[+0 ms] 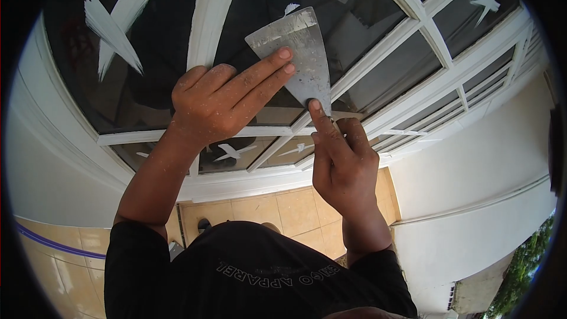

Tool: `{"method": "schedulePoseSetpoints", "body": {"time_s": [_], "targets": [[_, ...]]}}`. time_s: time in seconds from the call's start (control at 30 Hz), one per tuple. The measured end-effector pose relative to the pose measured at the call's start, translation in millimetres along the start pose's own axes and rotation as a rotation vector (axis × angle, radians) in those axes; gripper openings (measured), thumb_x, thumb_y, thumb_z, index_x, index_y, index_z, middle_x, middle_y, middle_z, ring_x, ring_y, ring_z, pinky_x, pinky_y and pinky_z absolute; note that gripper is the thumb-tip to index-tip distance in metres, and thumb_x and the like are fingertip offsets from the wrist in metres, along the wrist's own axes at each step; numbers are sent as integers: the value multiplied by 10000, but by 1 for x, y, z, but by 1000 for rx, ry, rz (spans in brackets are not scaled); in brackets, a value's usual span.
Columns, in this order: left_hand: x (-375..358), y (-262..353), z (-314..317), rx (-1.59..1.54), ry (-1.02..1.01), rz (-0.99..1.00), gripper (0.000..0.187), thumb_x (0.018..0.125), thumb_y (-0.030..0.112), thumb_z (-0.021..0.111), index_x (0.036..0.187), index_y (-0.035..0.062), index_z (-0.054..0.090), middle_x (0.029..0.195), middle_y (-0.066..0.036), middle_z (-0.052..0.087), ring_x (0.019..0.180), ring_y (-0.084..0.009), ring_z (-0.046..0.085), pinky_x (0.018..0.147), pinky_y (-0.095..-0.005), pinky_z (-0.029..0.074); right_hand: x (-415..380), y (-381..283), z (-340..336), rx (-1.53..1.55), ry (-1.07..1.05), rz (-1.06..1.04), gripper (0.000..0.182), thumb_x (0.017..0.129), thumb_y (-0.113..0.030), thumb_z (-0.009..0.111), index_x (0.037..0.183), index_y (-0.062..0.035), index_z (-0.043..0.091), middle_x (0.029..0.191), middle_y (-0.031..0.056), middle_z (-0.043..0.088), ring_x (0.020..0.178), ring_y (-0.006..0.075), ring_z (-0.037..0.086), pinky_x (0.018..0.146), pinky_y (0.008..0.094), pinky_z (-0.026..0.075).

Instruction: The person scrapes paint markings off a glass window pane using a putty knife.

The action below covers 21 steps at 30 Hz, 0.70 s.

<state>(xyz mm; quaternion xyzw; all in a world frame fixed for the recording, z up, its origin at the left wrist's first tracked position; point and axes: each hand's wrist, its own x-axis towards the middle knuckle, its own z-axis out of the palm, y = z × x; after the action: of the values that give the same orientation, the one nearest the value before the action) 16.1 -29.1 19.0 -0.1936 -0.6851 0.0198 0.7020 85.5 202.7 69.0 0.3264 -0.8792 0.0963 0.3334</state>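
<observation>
Steel scraper (313, 53) sat at far window (212, 18); my right hand (345, 159) gripped it low, forefinger forward, likely for control. Left hand (215, 103): two fingers straight on its face, others curled, seemingly bracing.

The scraper blade (308, 52) is scuffed, dull metal.

A black T-shirt (201, 283) shows 2 short sleeves (134, 266) and outlined chest lettering (267, 280) including "APPAREL"

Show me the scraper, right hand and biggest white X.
Scraper (310, 62): head view, on its metal blade.
Right hand (348, 168): head view, middle of its back.
White X (114, 33): head view, at its crossing.
</observation>
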Motion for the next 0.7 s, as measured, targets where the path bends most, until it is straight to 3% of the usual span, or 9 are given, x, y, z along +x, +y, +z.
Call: {"method": "schedulePoseSetpoints", "body": {"time_s": [0.17,0.3,0.4,0.6,0.63,0.7], "targets": [[2,0,-3,-26,10,-16,253,886,243,721,1130,273,782,1240,133,723,541,-12,445,503,-172,304,-11,-17,35,142,100,24,615,851,-25,690,1446,-129,573,865,144,536,631,230,590,509,338,517],[4,0,-5,-45,14,-31,242,890,236,720,1120,269,785,1235,134,725,528,-7,424,499,-169,298,-10,-30,43,179,111,54,636,856,-18,683,1468,-121,547,935,165,548,662,235,604,518,328,521],[3,0,-5,-48,1,-40,237,896,239,715,1119,272,785,1233,140,725,524,-9,416,494,-166,292,-4,-38,45,192,141,88,522,887,44,645,1398,-52,601,851,112,540,693,185,576,548,312,482],[1,-2,-4,-39,12,-18,248,898,249,716,1134,288,779,1239,151,720,521,-9,409,491,-167,286,-6,-28,31,148,105,90,490,879,39,650,1356,-72,647,815,93,551,658,178,573,546,304,478],[1,-2,-4,-36,12,-19,248,898,249,716,1134,288,779,1239,151,720,521,-9,409,491,-167,286,-8,-18,31,145,137,63,604,805,1,691,1382,-172,648,825,97,559,580,188,575,494,311,491],[1,-3,-3,-27,3,13,263,909,260,710,1162,298,768,1257,153,711,524,-11,411,493,-169,280,-5,-10,16,68,127,55,585,792,8,690,1344,-186,680,800,81,561,562,179,571,487,312,478]]}}
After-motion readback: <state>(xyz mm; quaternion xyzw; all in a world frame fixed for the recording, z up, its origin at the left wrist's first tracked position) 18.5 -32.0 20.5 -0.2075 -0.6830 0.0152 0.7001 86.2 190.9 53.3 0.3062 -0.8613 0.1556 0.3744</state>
